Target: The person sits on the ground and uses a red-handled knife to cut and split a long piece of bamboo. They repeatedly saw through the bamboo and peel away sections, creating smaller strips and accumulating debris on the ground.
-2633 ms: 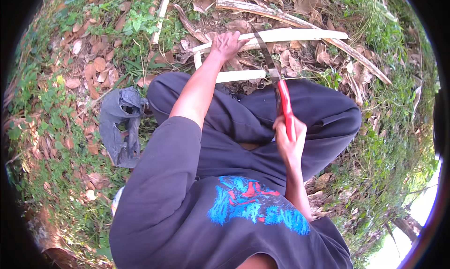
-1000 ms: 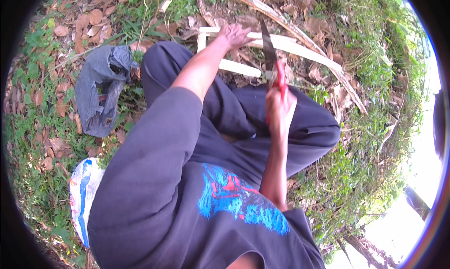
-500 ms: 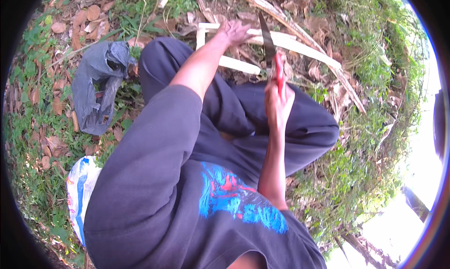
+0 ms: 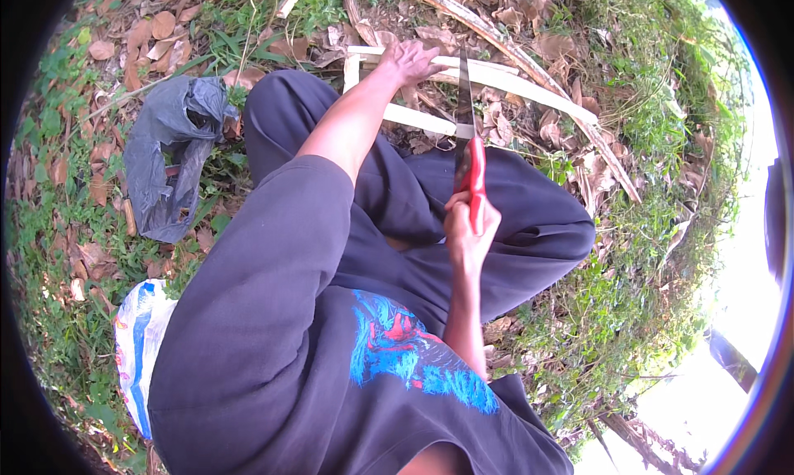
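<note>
My right hand (image 4: pixel 473 227) is closed round the red handle of a hand saw (image 4: pixel 475 169). Its dark blade points away from me, its far part lying across a long pale peeled wooden strip (image 4: pixel 529 88). On that same strip, left of the blade, my left hand (image 4: pixel 408 63) grips the wood with its fingers bent over it. A short pale piece (image 4: pixel 351 71) meets the strip's left end at a corner. Nearer my legs lies another pale strip (image 4: pixel 420 119), whose right end reaches the saw blade.
A long rough-barked branch (image 4: pixel 504 45) slants beyond the strips over dry leaves. To the left, a dark plastic bag (image 4: pixel 169 157) lies on grass. A white and blue bag (image 4: pixel 142 343) sits beside my left arm. My folded legs (image 4: pixel 513 202) border the work.
My right hand has drawn the saw back toward me and slightly left, with the blade now more upright in view. My left hand stays on the strip.
</note>
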Demonstrator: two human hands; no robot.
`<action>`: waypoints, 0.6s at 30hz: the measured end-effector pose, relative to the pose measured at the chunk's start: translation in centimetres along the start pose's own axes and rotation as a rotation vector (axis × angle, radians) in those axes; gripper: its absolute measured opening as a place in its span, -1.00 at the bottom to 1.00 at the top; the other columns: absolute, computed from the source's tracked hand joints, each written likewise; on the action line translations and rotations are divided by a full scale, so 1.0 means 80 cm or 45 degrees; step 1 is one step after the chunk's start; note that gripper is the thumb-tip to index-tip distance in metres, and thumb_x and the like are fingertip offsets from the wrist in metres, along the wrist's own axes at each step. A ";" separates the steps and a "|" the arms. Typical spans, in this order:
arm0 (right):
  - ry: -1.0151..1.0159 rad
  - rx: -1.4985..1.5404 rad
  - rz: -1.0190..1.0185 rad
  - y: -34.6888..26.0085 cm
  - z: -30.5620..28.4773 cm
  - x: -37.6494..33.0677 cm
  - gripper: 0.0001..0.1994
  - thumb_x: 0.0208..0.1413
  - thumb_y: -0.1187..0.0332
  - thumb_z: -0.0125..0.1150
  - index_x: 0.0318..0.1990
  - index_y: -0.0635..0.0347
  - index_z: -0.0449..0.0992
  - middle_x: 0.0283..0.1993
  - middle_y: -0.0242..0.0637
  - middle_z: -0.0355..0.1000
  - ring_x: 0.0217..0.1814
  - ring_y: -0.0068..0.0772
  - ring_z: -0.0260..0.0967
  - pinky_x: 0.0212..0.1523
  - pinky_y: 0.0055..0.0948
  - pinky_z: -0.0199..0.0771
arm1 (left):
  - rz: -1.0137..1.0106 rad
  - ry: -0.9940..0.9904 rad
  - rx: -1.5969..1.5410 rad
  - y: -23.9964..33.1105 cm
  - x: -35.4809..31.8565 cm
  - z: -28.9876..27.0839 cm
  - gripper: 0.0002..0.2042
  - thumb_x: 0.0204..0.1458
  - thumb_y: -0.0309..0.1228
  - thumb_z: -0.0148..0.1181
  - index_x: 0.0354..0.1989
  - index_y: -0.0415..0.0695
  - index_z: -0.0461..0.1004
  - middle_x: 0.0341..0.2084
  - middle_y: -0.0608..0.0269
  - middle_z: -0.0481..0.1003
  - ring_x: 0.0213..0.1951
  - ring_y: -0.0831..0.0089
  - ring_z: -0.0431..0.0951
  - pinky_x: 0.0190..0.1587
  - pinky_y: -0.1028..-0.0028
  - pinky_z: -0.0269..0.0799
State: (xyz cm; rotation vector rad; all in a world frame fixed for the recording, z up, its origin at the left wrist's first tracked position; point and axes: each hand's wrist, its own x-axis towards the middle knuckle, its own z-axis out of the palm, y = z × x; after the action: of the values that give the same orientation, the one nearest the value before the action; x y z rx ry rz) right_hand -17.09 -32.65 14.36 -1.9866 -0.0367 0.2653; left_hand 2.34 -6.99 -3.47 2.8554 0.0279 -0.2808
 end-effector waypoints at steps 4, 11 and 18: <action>-0.118 0.193 0.109 -0.017 -0.003 0.083 -0.75 0.17 0.46 -0.04 -0.54 0.28 0.44 -0.67 -0.46 0.25 -0.65 -0.68 0.17 -0.60 -0.49 0.13 | 0.024 0.079 0.067 -0.005 -0.003 0.004 -0.34 0.24 0.33 -0.31 0.35 0.23 0.26 -0.15 -0.09 0.52 -0.16 0.17 0.62 -0.21 0.10 0.63; -0.065 0.099 0.042 0.004 -0.009 0.060 -0.86 0.06 0.52 0.01 -0.49 0.29 0.47 -0.63 -0.47 0.31 -0.58 -0.67 0.23 -0.51 -0.56 0.23 | 0.016 0.019 -0.024 0.003 -0.009 -0.003 -0.36 0.26 0.29 -0.31 0.32 0.17 0.29 -0.08 -0.09 0.53 -0.06 0.10 0.60 -0.04 -0.04 0.56; -0.026 0.252 0.173 0.003 -0.013 -0.032 -0.84 0.11 0.51 0.05 -0.50 0.28 0.47 -0.64 -0.48 0.30 -0.66 -0.71 0.18 -0.60 -0.59 0.15 | -0.052 -0.159 -0.143 0.002 -0.005 -0.026 -0.31 0.23 0.36 -0.37 0.22 0.10 0.33 -0.11 -0.01 0.54 0.00 0.19 0.57 0.07 0.01 0.49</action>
State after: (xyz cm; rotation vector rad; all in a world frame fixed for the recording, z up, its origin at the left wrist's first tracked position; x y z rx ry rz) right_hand -19.41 -34.08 14.97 -1.7923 0.1087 0.3630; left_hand 2.38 -6.53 -1.38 2.7234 0.0751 -0.4504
